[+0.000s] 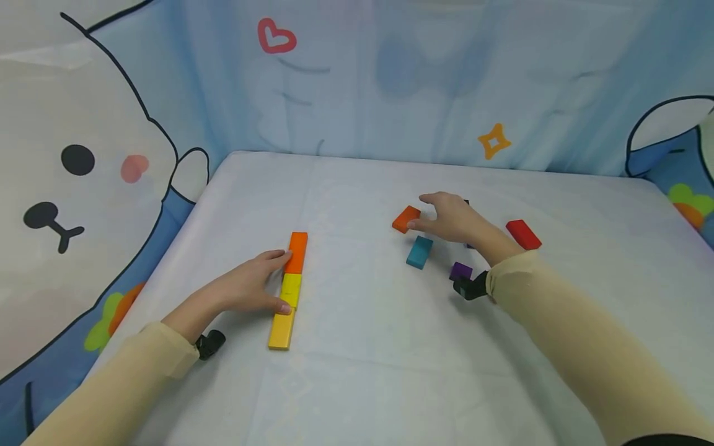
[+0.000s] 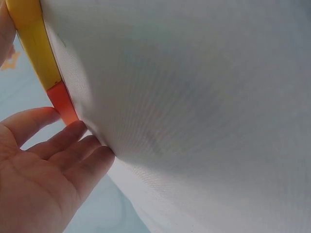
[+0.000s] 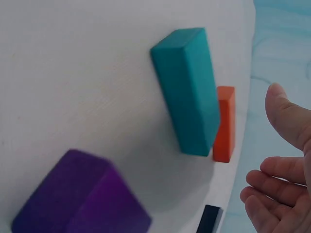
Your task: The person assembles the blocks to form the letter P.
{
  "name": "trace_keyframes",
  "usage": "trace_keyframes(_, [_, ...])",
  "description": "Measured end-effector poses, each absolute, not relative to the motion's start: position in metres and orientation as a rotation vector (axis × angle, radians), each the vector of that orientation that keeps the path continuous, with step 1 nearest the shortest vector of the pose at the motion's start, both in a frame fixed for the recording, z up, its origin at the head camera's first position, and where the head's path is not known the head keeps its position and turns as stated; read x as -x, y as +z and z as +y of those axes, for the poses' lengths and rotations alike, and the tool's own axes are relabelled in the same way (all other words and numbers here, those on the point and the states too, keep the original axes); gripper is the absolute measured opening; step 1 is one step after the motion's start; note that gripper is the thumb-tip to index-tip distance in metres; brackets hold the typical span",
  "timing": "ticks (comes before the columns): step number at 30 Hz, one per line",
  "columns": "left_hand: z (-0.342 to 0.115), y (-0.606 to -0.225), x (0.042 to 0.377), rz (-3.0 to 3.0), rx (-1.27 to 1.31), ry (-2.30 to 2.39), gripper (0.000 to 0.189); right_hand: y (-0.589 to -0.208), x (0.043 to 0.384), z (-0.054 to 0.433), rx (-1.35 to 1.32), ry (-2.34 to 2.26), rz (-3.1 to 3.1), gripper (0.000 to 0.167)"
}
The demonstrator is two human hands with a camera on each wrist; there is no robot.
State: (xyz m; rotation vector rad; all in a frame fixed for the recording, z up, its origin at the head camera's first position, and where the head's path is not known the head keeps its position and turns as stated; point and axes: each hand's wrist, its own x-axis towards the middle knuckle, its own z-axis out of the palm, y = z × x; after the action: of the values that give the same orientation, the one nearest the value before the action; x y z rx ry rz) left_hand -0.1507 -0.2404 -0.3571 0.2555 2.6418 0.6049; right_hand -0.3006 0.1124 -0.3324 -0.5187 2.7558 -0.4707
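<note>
Mostly hidden behind the relaxed, outstretched right hand (image 1: pixel 454 218) in the head view: a dark block (image 3: pixel 209 219), cut off at the bottom of the right wrist view. Partly covered by the black wrist camera (image 1: pixel 471 287): a purple block (image 1: pixel 461 271). Near the right thumb, contact impossible to confirm: a loose orange block (image 1: pixel 405 218). Nearby: teal block (image 1: pixel 419 252), red block (image 1: pixel 523 234). Under the spread left hand (image 1: pixel 245 287), fingertips on orange, thumb at the yellow-amber joint: a straight row (image 1: pixel 290 288). Between row and loose blocks: wide bench (image 1: pixel 351 310) surface
</note>
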Motion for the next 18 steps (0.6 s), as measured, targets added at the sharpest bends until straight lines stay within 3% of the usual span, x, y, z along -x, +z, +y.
trace_keyframes(10, [-0.241, -0.359, 0.149, 2.653, -0.275, 0.61, 0.099, -0.347, 0.308, 0.109, 0.444, -0.394, 2.773, 0.077])
trace_keyframes(18, [-0.241, -0.358, 0.15, 2.652, -0.275, 0.608, 0.099, -0.349, 0.307, 0.099, 0.39, -0.383, 2.804, 0.067])
